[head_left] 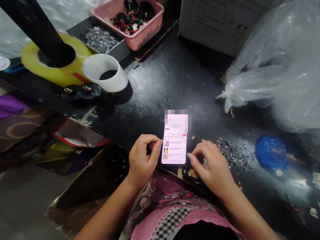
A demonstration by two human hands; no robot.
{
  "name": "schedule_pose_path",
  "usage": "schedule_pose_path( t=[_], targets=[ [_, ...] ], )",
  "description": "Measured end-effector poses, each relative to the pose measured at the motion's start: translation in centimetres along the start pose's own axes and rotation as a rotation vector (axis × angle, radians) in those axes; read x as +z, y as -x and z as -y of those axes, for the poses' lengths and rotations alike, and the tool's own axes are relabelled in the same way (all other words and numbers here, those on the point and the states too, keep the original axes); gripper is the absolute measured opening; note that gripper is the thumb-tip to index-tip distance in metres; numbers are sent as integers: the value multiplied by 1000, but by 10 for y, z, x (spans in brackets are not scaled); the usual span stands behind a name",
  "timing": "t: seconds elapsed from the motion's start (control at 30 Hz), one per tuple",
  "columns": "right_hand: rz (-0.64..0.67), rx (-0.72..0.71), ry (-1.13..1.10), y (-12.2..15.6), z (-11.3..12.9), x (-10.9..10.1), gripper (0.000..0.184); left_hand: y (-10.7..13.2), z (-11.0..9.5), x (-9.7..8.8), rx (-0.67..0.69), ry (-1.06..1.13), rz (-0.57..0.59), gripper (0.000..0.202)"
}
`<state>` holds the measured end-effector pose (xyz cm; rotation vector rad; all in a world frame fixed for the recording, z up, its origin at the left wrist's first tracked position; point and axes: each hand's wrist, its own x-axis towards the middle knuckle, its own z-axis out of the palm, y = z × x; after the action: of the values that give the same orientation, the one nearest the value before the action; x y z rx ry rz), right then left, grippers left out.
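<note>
A smartphone with a lit, mostly white and pink screen lies face up at the near edge of the black table; the upper part of its screen is blurred out. At its left edge is my left hand, fingers curled and thumb against the index finger, the tips touching the phone's side. My right hand rests just right of the phone, holding nothing, its fingers bent and the thumb apart from the index finger. Beside that hand lies a pile of small grey pieces.
Left: a roll of yellow tape, a white ring, black plug-like parts, a grey tray of small grey parts, and a pink basket. Right: a blue round object and plastic bags. A carton stands behind.
</note>
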<state>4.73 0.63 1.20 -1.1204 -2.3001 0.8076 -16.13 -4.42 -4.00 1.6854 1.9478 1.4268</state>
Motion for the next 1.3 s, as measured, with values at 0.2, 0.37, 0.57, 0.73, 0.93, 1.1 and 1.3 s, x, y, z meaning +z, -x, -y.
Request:
schedule_pose_path(
  t=[0.2, 0.37, 0.57, 0.73, 0.93, 1.1, 1.3],
  targets=[
    [-19, -15, 2, -2, 3, 1, 23, 4, 1, -2, -16, 34, -2, 11],
    [-32, -52, -12, -6, 7, 2, 32, 3, 1, -3, 12, 35, -3, 16],
    [-27, -110, -19, -10, 9, 4, 28, 6, 3, -4, -100, 126, -10, 18],
    [-5, -163, 10, -11, 9, 6, 24, 6, 4, -3, -189, 163, -34, 7],
    [14, -174, 49, -12, 9, 7, 25, 2, 3, -3, -207, 197, -43, 5],
    [38, -177, 55, -13, 12, 8, 23, 3, 1, -3, -217, 205, -32, 5],
    [43, -179, 62, -13, 11, 9, 23, 3, 1, -4, -216, 201, -29, 5]
  ],
)
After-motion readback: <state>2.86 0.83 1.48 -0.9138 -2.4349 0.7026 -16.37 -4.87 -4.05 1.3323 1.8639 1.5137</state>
